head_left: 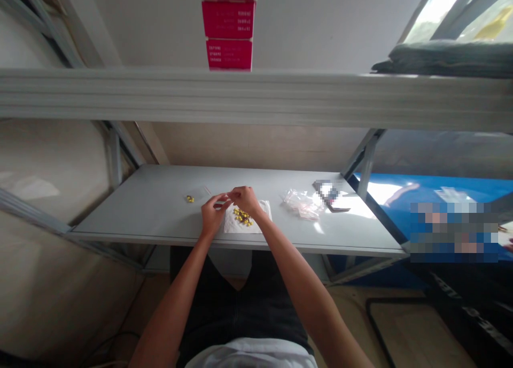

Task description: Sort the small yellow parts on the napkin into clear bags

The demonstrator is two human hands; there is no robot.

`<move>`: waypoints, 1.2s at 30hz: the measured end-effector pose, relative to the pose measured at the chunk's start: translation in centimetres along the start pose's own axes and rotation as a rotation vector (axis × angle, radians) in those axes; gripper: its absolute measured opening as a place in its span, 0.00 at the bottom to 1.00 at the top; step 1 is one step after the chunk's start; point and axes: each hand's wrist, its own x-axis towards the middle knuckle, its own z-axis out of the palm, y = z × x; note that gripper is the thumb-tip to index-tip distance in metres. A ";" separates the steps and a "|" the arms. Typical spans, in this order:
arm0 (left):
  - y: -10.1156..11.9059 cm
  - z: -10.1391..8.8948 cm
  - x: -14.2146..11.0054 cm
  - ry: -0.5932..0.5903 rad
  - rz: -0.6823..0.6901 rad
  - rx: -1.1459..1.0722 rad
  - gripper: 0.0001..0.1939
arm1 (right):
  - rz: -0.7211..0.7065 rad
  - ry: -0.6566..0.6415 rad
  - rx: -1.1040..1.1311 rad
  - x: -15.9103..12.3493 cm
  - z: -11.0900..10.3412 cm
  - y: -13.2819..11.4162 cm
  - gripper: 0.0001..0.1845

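Small yellow pieces (242, 216) lie loosely heaped on the white cloth (230, 227), probably light, hard and prone to roll; their sides suit a pinch. The left hand (213, 209) and right hand (244, 198) nearly meet, fingers curled; whether they clamp anything, I cannot tell.

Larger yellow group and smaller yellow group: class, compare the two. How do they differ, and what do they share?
The larger yellow group has many pieces; the smaller yellow group has only a few.
The larger group lies on a white sheet; the smaller group lies off it, to the left.
Both show small yellow pieces with dark parts.
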 end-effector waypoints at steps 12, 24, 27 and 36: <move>0.8 -0.2 -0.2 -0.007 -0.016 -0.016 0.17 | 0.042 -0.016 0.167 0.8 0.2 0.2 0.14; 0.5 -0.5 -0.4 -0.014 0.080 0.304 0.16 | -0.068 -0.087 0.004 1.1 0.7 0.8 0.20; 0.3 -0.6 -0.3 0.047 0.071 0.354 0.14 | -0.099 -0.104 -0.042 1.0 0.8 0.4 0.19; 0.5 -0.4 -0.4 0.210 0.001 0.221 0.16 | 0.079 -0.003 -0.260 0.3 0.3 -0.5 0.04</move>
